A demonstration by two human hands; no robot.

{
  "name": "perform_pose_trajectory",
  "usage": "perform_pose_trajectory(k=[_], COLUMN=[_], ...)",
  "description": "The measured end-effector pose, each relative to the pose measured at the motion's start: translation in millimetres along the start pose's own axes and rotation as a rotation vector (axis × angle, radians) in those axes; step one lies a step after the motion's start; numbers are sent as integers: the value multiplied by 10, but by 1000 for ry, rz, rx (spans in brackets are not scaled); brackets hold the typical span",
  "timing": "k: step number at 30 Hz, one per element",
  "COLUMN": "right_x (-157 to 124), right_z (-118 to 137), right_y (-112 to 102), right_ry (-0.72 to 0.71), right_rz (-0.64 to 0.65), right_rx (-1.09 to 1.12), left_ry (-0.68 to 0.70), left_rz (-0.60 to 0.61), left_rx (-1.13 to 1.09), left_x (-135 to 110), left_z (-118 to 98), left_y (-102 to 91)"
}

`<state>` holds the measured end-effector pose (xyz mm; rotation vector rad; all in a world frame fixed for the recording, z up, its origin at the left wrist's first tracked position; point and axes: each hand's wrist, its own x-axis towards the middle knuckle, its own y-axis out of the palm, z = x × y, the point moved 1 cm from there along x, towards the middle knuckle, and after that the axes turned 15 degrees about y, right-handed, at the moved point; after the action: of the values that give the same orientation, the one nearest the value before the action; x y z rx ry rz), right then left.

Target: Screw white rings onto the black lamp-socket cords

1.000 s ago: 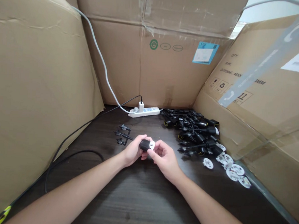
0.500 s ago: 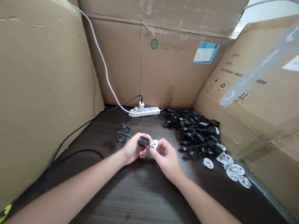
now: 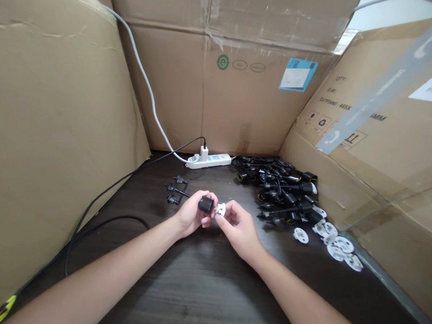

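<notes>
My left hand is closed around a black miniature street lamp, near its round base. The lamp lies tilted, its post and several small lantern heads pointing to the left. In my right hand, a white round base cap is pinched between thumb and fingers. The cap is close to the open end of the black base, with a small gap between them. What lies inside the base is hidden from me.
Many black lamps lie heaped at the back right. Several loose white caps are scattered beside the right cardboard box. A white power strip with a plugged-in adapter stands at the back. A black cable runs down the left side.
The lamp has shifted very slightly left and up with my left hand. The white cap has turned a little and moved slightly left in my right hand.
</notes>
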<state>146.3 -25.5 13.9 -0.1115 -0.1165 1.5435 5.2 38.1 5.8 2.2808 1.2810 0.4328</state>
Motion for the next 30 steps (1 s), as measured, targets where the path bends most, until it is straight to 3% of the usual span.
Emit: perform_pose_trajectory(k=[6, 30], right_x=[-10, 19], right_z=[20, -42], right_y=[5, 1], right_ry=[-5, 7], right_rz=[14, -17], right_rx=[33, -114], left_ry=[-54, 23], left_rz=[7, -55], left_rx=[4, 35], left_x=[-12, -9], left_z=[-20, 12], left_y=[29, 29])
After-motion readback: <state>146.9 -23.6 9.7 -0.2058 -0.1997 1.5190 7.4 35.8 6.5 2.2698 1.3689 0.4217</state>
